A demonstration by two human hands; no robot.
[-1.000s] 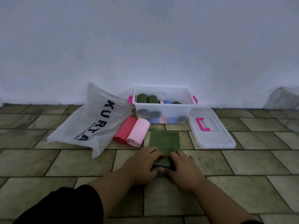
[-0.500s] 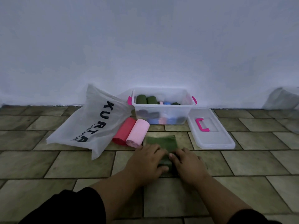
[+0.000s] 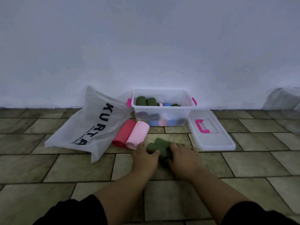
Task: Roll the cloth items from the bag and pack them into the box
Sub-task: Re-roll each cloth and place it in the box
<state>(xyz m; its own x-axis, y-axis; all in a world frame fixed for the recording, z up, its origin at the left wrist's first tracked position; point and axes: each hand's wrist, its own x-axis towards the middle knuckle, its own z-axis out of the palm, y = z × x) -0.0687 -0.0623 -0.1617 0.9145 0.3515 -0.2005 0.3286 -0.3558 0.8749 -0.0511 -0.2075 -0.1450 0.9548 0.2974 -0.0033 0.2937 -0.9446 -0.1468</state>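
A green cloth lies on the tiled floor, almost fully rolled into a thick bundle. My left hand presses its left end and my right hand its right end, fingers curled over the roll. Behind it stands a clear plastic box with pink clips, holding several green, blue and pink rolls. A red roll and a light pink roll lie side by side left of the green cloth. A white bag printed KURTA lies flat at the left.
The box's clear lid with a pink handle lies on the floor right of the box. A white wall runs close behind everything. A pale shape sits at the far right by the wall.
Both hands have pushed forward toward the box, rolling up the flat part of the green cloth until hardly any flat cloth shows ahead of the roll.
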